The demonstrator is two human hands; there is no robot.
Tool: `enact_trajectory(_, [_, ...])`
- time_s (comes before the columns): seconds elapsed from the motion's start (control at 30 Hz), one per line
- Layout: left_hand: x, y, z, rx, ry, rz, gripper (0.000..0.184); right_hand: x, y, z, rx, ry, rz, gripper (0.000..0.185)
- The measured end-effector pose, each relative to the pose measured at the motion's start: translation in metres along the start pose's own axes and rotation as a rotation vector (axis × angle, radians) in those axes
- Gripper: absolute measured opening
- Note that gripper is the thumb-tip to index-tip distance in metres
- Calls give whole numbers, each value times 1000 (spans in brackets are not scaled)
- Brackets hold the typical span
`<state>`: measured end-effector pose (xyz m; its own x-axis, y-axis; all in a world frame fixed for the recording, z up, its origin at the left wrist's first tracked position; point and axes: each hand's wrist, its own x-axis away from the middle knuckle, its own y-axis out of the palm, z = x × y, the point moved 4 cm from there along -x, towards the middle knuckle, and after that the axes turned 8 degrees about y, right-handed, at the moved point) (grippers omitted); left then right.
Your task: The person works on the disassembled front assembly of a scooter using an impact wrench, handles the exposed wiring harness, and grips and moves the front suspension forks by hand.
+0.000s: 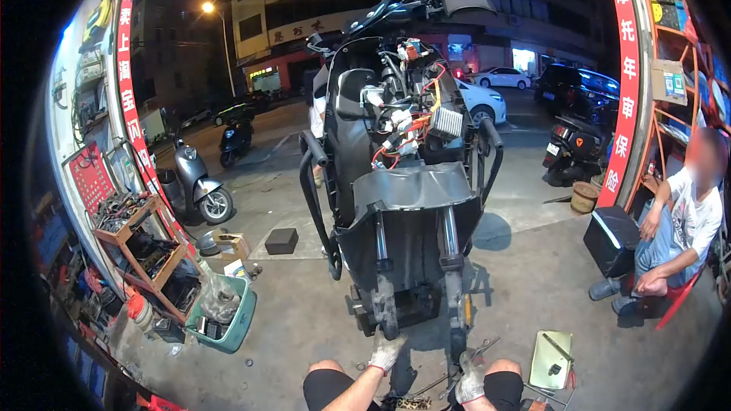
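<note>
A partly stripped scooter (403,198) stands upright in the middle, its front wheel absent and wiring exposed above. Two fork legs (383,259) hang down from it. My left hand (387,352), in a pale work glove, is at the lower end of the left fork leg, its fingers wrapped round that end. My right hand (470,380), also gloved, is low beside the right fork leg, near some thin metal tools (483,346); what its fingers hold, if anything, is too small to tell.
On the right a seated person (685,213) is beside a black box (611,242). A metal tray (551,361) with tools lies on the floor at the lower right. At left are a green bin (242,318), a tool rack (160,285) and a dark block (282,241).
</note>
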<state>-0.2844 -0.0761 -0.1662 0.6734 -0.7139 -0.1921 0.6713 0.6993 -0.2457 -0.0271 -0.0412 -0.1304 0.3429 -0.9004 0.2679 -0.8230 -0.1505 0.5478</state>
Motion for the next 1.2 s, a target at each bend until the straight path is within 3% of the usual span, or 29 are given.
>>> enact_trajectory(0.17, [6, -2, 18, 63, -54, -104, 57, 7, 9, -11, 64, -5, 65, 22])
enact_trajectory(0.23, [14, -7, 45, -7, -80, -67, 31, -8, -1, 4, 29, -39, 59, 22])
enact_trajectory(0.37, [19, -5, 40, 107, 28, -37, 34, -27, -14, 9, 23, -60, 82, 25])
enact_trajectory(0.57, [46, -13, 70, 48, -73, -47, 40, -58, -28, 14, -162, 18, 80, 28])
enact_trajectory(0.63, [49, -8, 63, -9, 93, 18, 39, -74, -36, 20, -242, 87, 45, 27])
enact_trajectory(0.7, [60, -10, 103, 3, 82, 16, 40, -92, -47, 29, -180, 135, 119, 30])
enact_trajectory(0.77, [67, -4, 119, 106, -4, -32, 40, -104, -49, 33, -224, 183, 18, 35])
enact_trajectory(0.8, [64, 2, 102, 85, 109, 10, 41, -112, -50, 36, -166, 184, 61, 43])
enact_trajectory(0.93, [74, 5, 133, -118, 84, -97, 58, -124, -40, 34, -136, 295, 92, 53])
enact_trajectory(1.03, [80, 7, 166, -64, 198, -92, 57, -143, -42, 47, -205, 375, 39, 55])
enact_trajectory(1.2, [83, 16, 173, -183, 143, -142, 59, -138, -24, 36, -155, 441, 67, 53])
